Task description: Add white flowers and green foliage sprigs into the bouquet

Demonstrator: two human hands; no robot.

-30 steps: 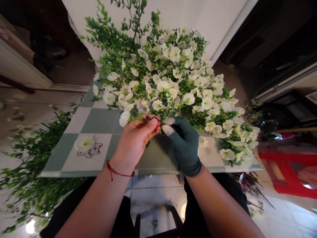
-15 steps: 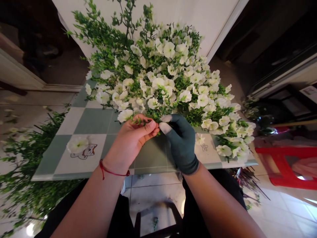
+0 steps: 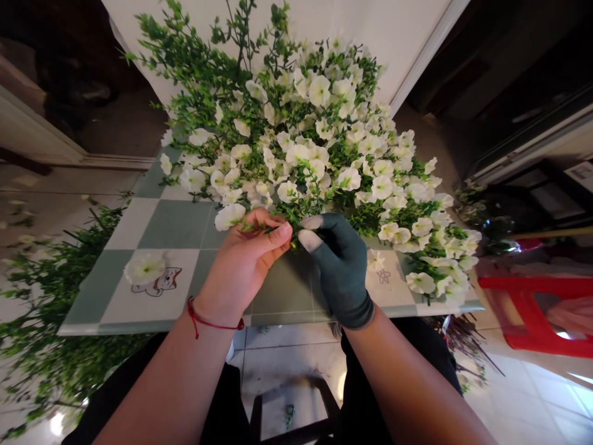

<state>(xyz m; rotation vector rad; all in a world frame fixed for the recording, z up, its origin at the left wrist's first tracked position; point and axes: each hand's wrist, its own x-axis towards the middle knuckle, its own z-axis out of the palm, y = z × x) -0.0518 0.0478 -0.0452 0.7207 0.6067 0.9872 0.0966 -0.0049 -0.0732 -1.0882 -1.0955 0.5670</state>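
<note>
My bare left hand point(image 3: 252, 256), a red cord round its wrist, pinches a green leafy stem point(image 3: 296, 217) between thumb and fingers. A dark green glove with pale fingertips covers my right hand point(image 3: 338, 266), which pinches the same sprig just to the right. The two hands nearly meet near the front of the table, and the fingers hide part of the stem. Right behind them lies a large heap of white artificial flowers point(image 3: 319, 154) with small green leaves. One white flower point(image 3: 230, 217) sits by the left knuckles.
The table has a green-and-white checked cover point(image 3: 171, 225). A loose white blossom point(image 3: 144, 269) lies on its left part, and another small blossom point(image 3: 377, 259) on the right. Green branches point(image 3: 60, 334) fill the floor at left. A red stool point(image 3: 532, 315) stands at right.
My left hand has shifted slightly left, widening the gap to the gloved right hand. The white flower by the left knuckles has tilted and moved a little left. Both hands keep their pinch.
</note>
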